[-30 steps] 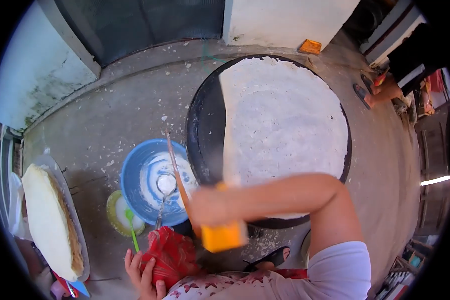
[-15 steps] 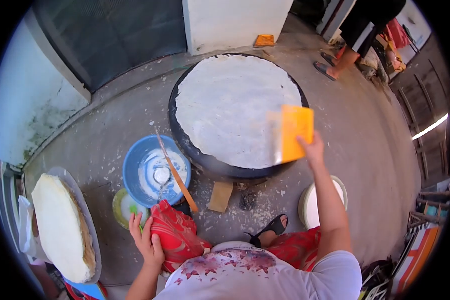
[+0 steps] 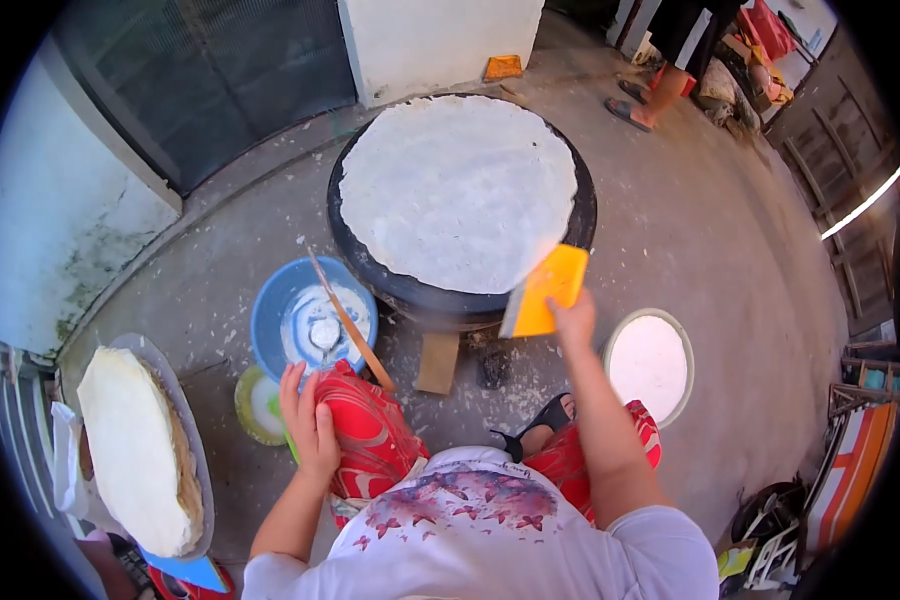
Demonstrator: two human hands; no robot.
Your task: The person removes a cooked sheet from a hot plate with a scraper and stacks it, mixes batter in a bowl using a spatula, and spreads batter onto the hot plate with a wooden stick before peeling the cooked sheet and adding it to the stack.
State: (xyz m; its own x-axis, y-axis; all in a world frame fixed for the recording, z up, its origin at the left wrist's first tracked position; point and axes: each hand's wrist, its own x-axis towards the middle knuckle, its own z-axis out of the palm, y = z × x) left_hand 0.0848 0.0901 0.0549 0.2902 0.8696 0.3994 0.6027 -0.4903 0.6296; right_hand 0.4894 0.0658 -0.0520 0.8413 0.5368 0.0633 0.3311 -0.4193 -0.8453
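My right hand [image 3: 574, 318] grips a yellow plastic scraper [image 3: 554, 288], tilted at the near right edge of a round black griddle [image 3: 368, 262]. A thin, pale sheet of batter [image 3: 455, 195] with an uneven edge covers most of the griddle. On my left knee rests my left hand [image 3: 312, 425], fingers stretched out and holding nothing. Just beyond it stands a blue basin [image 3: 265, 325] with white batter and a ladle [image 3: 324, 333] inside. A long wooden stick [image 3: 352, 328] lies across the basin's rim. Partly hidden beside the basin is a small green bowl [image 3: 258, 420].
A tall stack of pale flat sheets [image 3: 135, 450] sits on a round tray at left. To the right stands a bucket of white contents [image 3: 650, 365]. Another person's legs [image 3: 660, 95] show at the back right. An orange object [image 3: 503, 67] lies by the wall.
My right hand has drawn the scraper toward me and left, from over the right side of the sheet to the griddle's near edge. My left hand stays on the knee.
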